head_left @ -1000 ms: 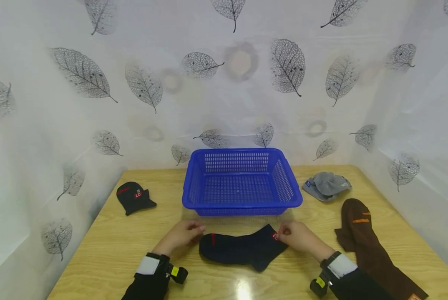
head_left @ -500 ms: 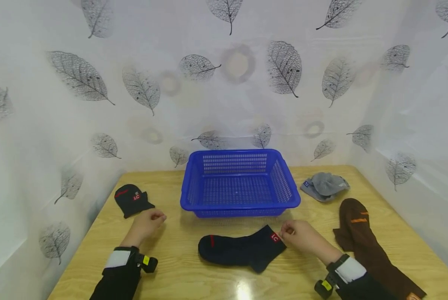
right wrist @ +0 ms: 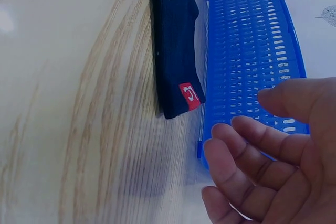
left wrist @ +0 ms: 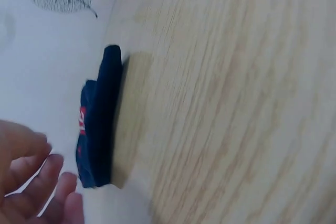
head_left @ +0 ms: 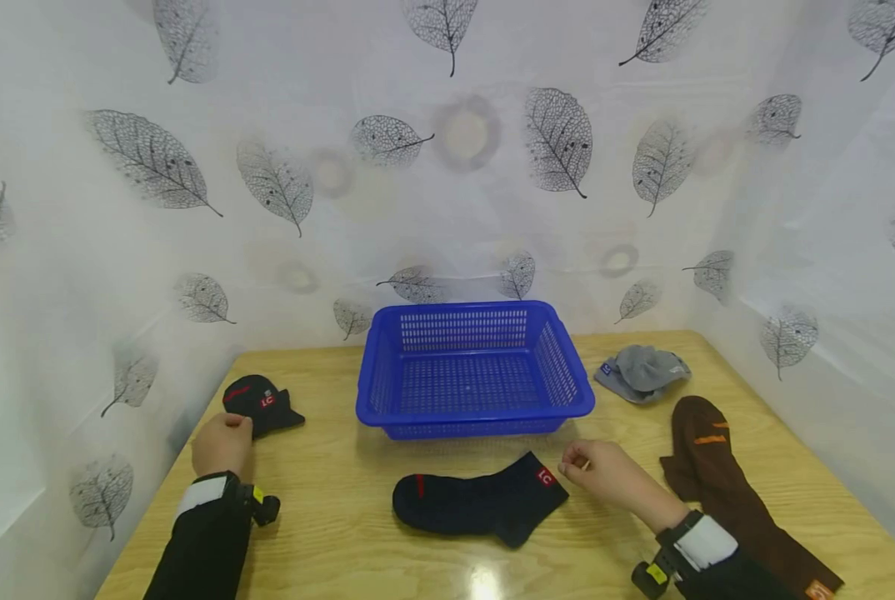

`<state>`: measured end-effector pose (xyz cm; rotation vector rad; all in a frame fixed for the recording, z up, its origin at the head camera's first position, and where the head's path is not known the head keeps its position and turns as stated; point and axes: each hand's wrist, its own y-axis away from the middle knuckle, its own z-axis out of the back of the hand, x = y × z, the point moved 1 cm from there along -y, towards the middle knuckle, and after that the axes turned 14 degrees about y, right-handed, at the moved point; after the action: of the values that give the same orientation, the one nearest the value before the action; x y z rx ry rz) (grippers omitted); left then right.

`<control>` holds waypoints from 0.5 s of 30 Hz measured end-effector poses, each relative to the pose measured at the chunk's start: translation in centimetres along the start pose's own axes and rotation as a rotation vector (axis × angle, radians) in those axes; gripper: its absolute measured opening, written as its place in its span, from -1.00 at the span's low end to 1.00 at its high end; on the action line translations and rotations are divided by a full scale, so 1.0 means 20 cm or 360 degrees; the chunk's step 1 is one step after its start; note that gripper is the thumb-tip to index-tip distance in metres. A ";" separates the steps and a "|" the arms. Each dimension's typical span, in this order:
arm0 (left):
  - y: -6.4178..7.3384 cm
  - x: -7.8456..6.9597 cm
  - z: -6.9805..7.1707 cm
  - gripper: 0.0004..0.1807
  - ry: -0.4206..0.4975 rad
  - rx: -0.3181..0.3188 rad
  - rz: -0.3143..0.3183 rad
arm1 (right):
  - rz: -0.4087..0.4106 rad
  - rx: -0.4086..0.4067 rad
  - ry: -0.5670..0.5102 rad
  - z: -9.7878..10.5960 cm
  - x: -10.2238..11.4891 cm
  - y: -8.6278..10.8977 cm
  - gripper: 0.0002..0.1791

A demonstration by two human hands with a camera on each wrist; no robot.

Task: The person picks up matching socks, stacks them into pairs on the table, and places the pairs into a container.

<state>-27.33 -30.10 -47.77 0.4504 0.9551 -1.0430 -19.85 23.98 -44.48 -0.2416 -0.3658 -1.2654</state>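
In the head view, my left hand [head_left: 222, 444] is at the near edge of a folded black sock [head_left: 258, 402] on the table's left side. The left wrist view shows its fingers [left wrist: 51, 174] loosely bent beside the folded sock, with nothing between them. A dark sock [head_left: 477, 502] with a red toe stripe and a red cuff label lies flat at the table's middle. Just right of its cuff, my right hand [head_left: 618, 477] is relaxed. In the right wrist view, the right fingers [right wrist: 247, 156] are loosely bent, apart from the sock's cuff, holding nothing.
A blue plastic basket [head_left: 474, 410] stands behind the flat sock. To its right lies a crumpled grey sock [head_left: 645, 372]. A long brown sock [head_left: 740, 492] with orange marks stretches along the right side, beside the right forearm. Leaf-patterned white sheeting surrounds the wooden table [head_left: 327, 533].
My left hand has moved left from the flat sock's toe to the folded black sock. The right fingers have let go of the cuff and shifted slightly off it.
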 end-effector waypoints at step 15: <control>-0.02 0.06 -0.07 -0.52 0.0015 -0.0023 0.0234 | 0.0026 0.0009 0.0008 0.00 -0.04 0.02 -0.89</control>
<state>-28.01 -29.86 -49.46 0.5063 0.9233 -0.9012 -19.68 24.88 -44.73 -0.2359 -0.3623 -1.2484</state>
